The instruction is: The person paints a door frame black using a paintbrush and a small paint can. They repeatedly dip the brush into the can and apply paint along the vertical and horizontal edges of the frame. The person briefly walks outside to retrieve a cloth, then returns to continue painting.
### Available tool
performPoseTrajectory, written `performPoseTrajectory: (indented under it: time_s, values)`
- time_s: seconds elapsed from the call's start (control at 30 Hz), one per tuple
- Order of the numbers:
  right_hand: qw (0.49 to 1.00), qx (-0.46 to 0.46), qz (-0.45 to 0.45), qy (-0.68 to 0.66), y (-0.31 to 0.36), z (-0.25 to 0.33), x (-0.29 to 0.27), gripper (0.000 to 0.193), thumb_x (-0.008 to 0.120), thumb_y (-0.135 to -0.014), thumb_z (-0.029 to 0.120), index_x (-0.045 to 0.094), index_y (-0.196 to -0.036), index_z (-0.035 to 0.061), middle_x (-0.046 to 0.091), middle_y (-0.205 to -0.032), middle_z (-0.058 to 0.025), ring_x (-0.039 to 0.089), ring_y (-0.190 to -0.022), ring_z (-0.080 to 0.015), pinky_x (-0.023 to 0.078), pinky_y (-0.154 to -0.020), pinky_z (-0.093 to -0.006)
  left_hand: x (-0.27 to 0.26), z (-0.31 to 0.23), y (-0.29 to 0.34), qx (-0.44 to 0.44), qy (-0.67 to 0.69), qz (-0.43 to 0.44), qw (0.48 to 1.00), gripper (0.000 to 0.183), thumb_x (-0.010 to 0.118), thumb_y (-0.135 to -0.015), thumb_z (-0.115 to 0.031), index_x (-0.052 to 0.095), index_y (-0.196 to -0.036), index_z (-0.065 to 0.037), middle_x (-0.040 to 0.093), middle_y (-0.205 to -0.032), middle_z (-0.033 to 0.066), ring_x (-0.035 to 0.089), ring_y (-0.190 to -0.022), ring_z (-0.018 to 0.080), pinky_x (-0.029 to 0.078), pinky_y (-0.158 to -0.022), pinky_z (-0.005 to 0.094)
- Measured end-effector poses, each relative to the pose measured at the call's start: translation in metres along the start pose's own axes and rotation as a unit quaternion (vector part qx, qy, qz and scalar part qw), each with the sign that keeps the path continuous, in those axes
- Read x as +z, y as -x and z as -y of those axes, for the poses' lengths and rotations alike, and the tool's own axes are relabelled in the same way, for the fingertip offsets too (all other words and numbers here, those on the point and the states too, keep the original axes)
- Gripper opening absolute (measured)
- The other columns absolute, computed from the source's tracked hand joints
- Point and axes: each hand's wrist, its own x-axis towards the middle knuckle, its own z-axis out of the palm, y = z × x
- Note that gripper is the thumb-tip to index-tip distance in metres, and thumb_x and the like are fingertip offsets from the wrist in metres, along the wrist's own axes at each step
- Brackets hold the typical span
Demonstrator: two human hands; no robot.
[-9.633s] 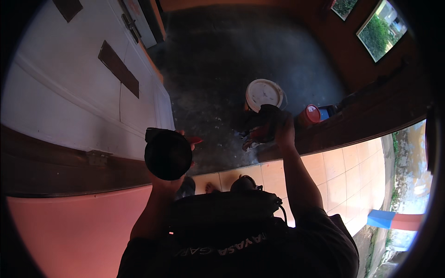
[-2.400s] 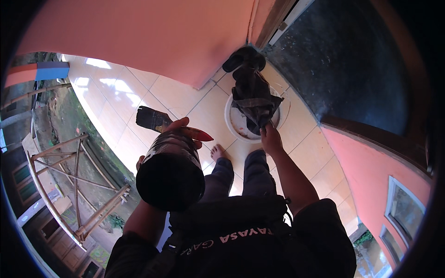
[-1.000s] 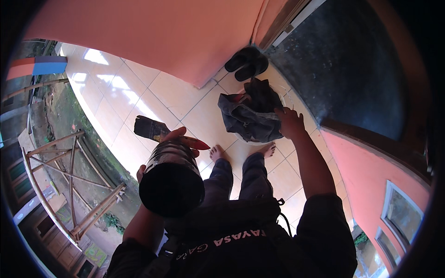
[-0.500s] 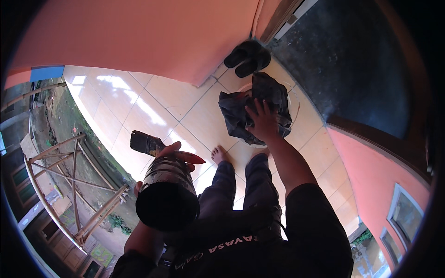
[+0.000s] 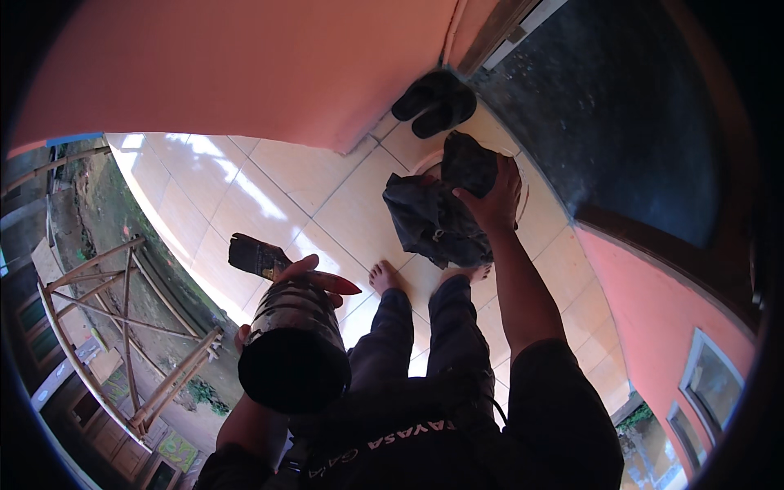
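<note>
My left hand (image 5: 302, 266) is closed round a paint can (image 5: 296, 309), its side streaked pale and dark and its dark end facing me. A paintbrush (image 5: 260, 258) with dark bristles and a red handle lies across the can, pinned under the left thumb. My right hand (image 5: 496, 204) grips the right part of a crumpled black cloth or plastic sheet (image 5: 416, 214), thumb on one side and fingers on the other. The sheet hangs in folds above the tiles, just beyond my feet. Part of a pale round thing shows behind it, mostly hidden.
Black sandals (image 5: 435, 102) stand by the corner of the pink wall (image 5: 237, 73). Pale tiles (image 5: 302, 175) cover the floor. A dark doorway (image 5: 621, 114) lies at the right. Beyond the floor's left edge stands a bamboo frame (image 5: 126, 327).
My right hand has moved right and its fingers have closed on the black sheet's right side, whose folds have shifted. The left hand with can and brush is nearly unmoved.
</note>
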Motion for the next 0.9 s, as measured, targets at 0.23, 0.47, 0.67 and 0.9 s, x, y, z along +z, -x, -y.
performPoseTrajectory:
  time_s: [0.23,0.47,0.67,0.9]
  values:
    - [0.938,-0.137,0.287,0.136,0.039,0.008,0.044,0.105,0.072,-0.072,0.067,0.031,-0.152,0.0139,0.032,-0.156,-0.0159,0.029,-0.144,-0.0364,0.02,-0.117,-0.059,-0.021,0.003,-0.005,0.106,-0.018,0.115,0.987,0.108,0.066,-0.074,-0.066,0.029,-0.15,0.0,0.048,-0.13,0.042,0.064,-0.113,0.0339,0.057,-0.092,0.0406]
    - [0.96,-0.156,0.234,-0.014,0.009,0.014,0.0,0.08,0.074,-0.076,0.057,0.05,-0.137,0.0107,0.051,-0.14,-0.0158,0.046,-0.131,-0.0354,0.033,-0.109,-0.0523,0.001,-0.032,-0.014,0.034,-0.067,-0.041,0.996,0.057,0.046,-0.097,-0.05,0.062,-0.123,-0.001,0.068,-0.101,0.0191,0.069,-0.064,0.0418,0.058,-0.054,0.0571]
    - [0.98,-0.197,0.005,-0.007,-0.089,-0.002,-0.026,0.048,0.074,-0.083,0.034,0.06,-0.121,0.0085,0.065,-0.113,-0.0118,0.061,-0.107,-0.0332,0.044,-0.094,-0.0463,-0.01,0.008,-0.037,0.225,0.111,0.064,0.966,0.065,0.057,-0.093,-0.051,0.044,-0.143,-0.01,0.053,-0.124,0.0368,0.066,-0.102,0.0354,0.061,-0.065,0.0569]
    - [0.87,-0.353,0.263,0.22,-0.241,-0.07,0.07,0.024,0.065,-0.084,0.019,0.068,-0.106,0.0114,0.064,-0.112,-0.0112,0.06,-0.106,-0.0325,0.048,-0.091,-0.0469,0.007,0.046,-0.09,0.377,0.137,-0.066,0.914,0.047,0.054,-0.098,-0.041,0.052,-0.136,-0.014,0.06,-0.116,0.0319,0.067,-0.101,0.033,0.058,-0.054,0.0608]
